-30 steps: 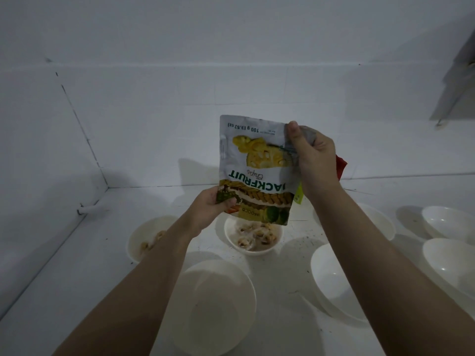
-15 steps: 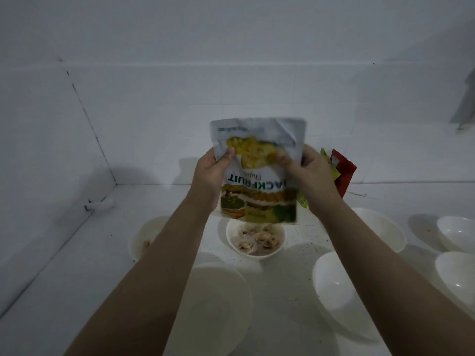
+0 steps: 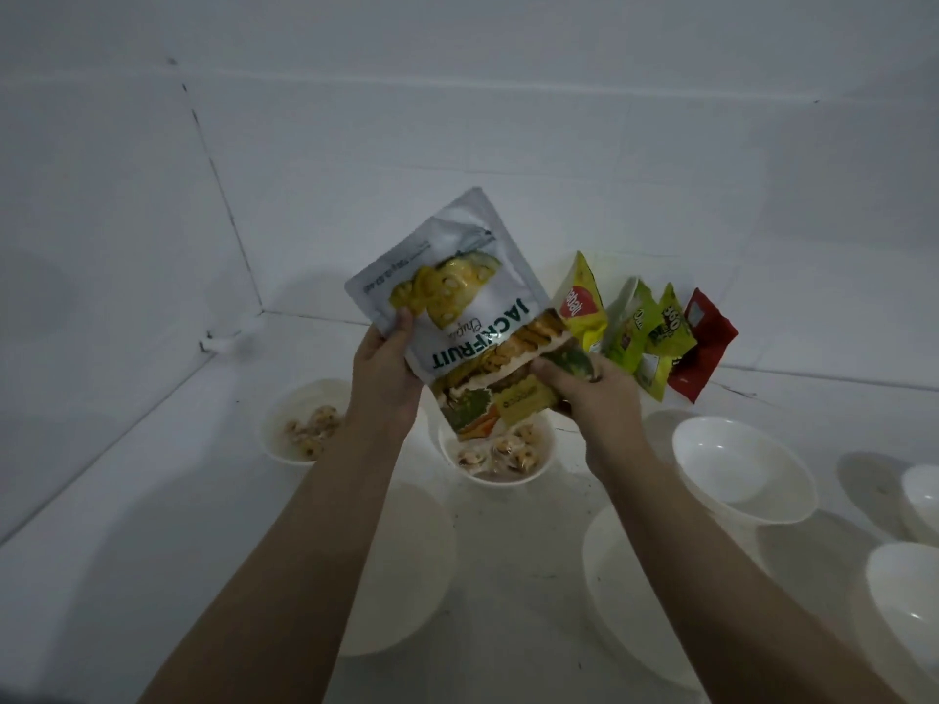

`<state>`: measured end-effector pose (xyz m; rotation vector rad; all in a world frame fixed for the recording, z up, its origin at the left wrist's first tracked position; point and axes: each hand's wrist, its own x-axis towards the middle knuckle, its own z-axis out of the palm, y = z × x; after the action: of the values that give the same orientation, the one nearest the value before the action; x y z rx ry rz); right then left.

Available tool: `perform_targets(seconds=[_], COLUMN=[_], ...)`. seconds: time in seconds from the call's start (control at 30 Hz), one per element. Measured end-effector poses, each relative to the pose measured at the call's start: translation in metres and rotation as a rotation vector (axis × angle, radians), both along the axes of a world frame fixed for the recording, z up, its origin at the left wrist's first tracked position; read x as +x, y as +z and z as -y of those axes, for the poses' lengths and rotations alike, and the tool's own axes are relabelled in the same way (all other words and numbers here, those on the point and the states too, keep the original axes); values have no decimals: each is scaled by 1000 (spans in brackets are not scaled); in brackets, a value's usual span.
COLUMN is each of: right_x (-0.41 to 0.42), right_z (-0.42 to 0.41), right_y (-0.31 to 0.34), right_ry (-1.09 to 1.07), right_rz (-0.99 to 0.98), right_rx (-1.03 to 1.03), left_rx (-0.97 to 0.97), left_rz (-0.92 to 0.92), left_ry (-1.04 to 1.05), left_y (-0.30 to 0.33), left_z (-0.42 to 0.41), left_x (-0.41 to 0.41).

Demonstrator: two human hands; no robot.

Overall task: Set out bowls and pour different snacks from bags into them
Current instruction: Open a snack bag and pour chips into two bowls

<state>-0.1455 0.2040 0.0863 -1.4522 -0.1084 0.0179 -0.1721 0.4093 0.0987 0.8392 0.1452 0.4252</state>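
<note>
A white and yellow jackfruit chips bag (image 3: pixel 457 307) hangs upside down and tilted, its mouth over a small white bowl (image 3: pixel 495 472) that holds several pale snack pieces. My left hand (image 3: pixel 383 365) grips the bag's upper left edge, thumb on its front. My right hand (image 3: pixel 592 393) pinches the bag's lower right corner near the mouth. A second small bowl (image 3: pixel 292 439) at the left holds similar pieces.
Several yellow, green and red snack bags (image 3: pixel 650 332) lean against the back wall. Empty white bowls stand around: one under my left forearm (image 3: pixel 406 576), one by my right forearm (image 3: pixel 615 576), one at right (image 3: pixel 742 464), more at the right edge (image 3: pixel 904 602). White walls close the left and back.
The bag has tilted clockwise and dropped lower over the middle bowl. My right hand slid from the bag's upper part down to its lower corner. The view shifted, showing the bags at the wall.
</note>
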Motion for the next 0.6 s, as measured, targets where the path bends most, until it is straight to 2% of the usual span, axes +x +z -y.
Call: perform_targets(seconds=[0.07,0.1,0.23,0.4,0.47,0.6], right_x=[-6,-10,-31,-59,-65,-78], right_z=[1,2,8,23,32,57], right_y=[1,0,-3,-9,-7,2], right_ry=[-59,-68,-77,-117,-225,-441], right_rz=[-108,-125,-23,36,77,146], right_rx=[284,340,204,63,51,92], left_rx=[2,-23,-150,-183,-97,301], left_rz=[-45,-31,49,57,-24,-239], left_ry=[-1,-28,-118,-218,-228,-253], left_y=[-10,-13,-21,-12,-4,4], left_z=[5,8,12,33,46,72], left_x=[-2,-2,3,2,-1,-11])
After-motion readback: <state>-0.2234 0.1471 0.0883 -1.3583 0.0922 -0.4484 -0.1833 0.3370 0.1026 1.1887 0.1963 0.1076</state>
